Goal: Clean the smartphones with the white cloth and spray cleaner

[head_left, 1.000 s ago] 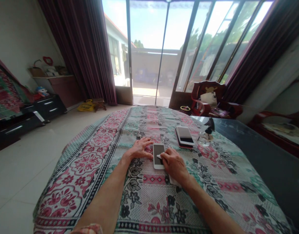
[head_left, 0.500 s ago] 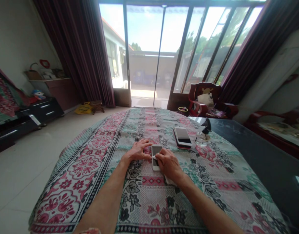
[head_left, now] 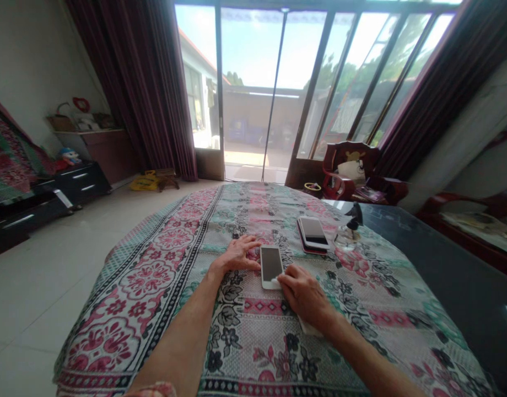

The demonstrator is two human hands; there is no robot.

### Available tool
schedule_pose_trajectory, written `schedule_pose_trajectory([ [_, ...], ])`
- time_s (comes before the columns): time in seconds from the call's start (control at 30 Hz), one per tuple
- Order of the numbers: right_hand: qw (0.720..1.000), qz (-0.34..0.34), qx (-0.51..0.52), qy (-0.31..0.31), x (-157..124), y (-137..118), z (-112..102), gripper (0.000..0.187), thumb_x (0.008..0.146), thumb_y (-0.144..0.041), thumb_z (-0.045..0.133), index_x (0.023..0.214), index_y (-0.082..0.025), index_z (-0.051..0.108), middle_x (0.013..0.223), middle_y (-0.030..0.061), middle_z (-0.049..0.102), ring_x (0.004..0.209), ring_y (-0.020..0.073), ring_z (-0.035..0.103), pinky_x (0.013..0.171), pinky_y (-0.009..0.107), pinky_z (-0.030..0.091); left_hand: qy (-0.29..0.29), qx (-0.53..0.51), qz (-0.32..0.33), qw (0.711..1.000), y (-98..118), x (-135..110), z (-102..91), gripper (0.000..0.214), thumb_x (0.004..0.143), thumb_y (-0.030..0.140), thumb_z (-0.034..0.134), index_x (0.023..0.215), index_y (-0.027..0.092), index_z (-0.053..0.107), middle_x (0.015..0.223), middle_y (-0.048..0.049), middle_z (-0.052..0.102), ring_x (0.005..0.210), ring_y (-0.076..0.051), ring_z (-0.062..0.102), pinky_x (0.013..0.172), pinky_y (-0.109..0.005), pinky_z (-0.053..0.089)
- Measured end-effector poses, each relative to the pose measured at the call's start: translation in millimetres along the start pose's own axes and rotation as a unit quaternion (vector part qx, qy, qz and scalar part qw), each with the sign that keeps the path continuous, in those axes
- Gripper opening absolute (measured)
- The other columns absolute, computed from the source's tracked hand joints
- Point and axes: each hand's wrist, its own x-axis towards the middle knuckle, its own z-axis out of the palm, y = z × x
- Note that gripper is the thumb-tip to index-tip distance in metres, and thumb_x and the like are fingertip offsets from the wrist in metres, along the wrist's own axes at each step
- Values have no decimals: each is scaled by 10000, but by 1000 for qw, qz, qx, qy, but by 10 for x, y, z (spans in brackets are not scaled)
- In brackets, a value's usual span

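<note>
A white smartphone (head_left: 271,264) with a dark screen lies face up on the patterned tablecloth (head_left: 262,347). My left hand (head_left: 240,253) rests flat beside its left edge, fingers spread, the thumb and fingertips at or close to the phone's side. At the phone's lower right corner, my right hand (head_left: 305,292) is closed on a white cloth or tissue (head_left: 310,330). A bit of white shows at the fingertips and more hangs out below the palm; most of it is hidden by the hand.
Beyond my right hand lies a stack of devices with a white tablet (head_left: 313,232) on top. Next to it stands a clear spray bottle (head_left: 348,234) with a black nozzle. A dark table (head_left: 435,259) adjoins on the right. A red wooden chair (head_left: 346,176) is near the glass doors.
My right hand has moved from the middle of the phone's screen down and right to its lower corner, taking the white cloth along. My left hand has stayed at the phone's left side.
</note>
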Motion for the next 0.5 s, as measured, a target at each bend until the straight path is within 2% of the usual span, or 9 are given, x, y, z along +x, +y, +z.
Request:
schedule_pose_trajectory([
  [0.27,998,-44,27,22,79,-224,143,179,897,-157,475,797,-187,620,850,43,528,817,160,479,770,270,375,1,4,-5,1000,8,7,5,750,669,489,752,1344,302,482,1507,-53,343,1402,-281,247,1138,-459,195],
  [0.37,998,-40,43,27,69,-195,147,163,872,-141,489,793,-190,622,852,40,528,823,160,484,773,272,376,-3,4,-7,1000,10,12,7,754,672,485,750,1348,291,478,1507,-60,343,1406,-284,239,1139,-468,184],
  [0.5,997,0,63,34,7,-39,113,142,812,-106,513,770,-190,620,832,30,527,814,157,498,755,265,380,-3,-2,-14,1000,13,14,9,756,668,480,756,1344,279,484,1501,-70,354,1409,-296,233,1133,-485,186],
])
